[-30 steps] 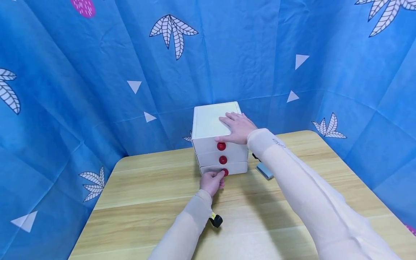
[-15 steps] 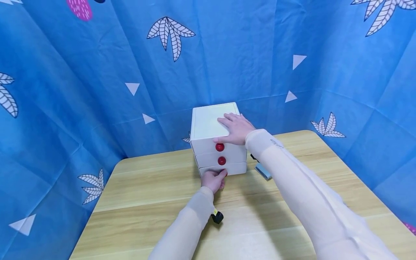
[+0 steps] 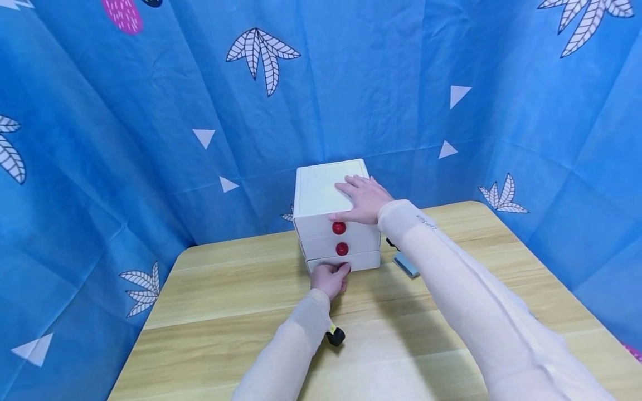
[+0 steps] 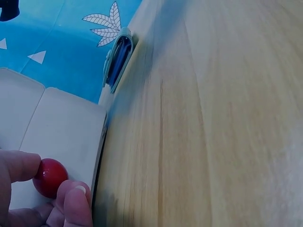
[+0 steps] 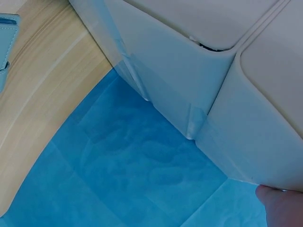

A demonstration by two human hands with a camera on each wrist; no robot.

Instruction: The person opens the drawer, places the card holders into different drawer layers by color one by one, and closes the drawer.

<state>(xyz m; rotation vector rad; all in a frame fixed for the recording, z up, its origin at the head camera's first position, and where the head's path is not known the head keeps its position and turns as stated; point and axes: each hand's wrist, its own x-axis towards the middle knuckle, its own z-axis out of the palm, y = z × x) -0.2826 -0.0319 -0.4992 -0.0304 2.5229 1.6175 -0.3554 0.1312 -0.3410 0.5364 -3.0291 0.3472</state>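
Note:
A white drawer box (image 3: 326,186) with three stacked drawers stands at the back of the wooden table, each front bearing a round red knob. My left hand (image 3: 328,279) pinches the bottom drawer's knob (image 4: 50,178) between thumb and fingers, as the left wrist view shows closely. That bottom drawer (image 3: 366,260) appears closed. On the box's top, near its right front edge, my right hand (image 3: 363,199) rests with fingers spread. The upper knob (image 3: 339,228) and the middle knob (image 3: 342,249) are untouched. Only a fingertip of the right hand shows in the right wrist view.
A light blue wallet (image 3: 406,265) lies on the wooden table (image 3: 225,295) just right of the box, partly behind the right sleeve. Blue patterned curtain (image 3: 251,128) hangs close behind the box and along both sides.
My left thumb and fingers have closed further over the bottom knob, covering most of it. The right hand stays on the box top. The head view shifts slightly.

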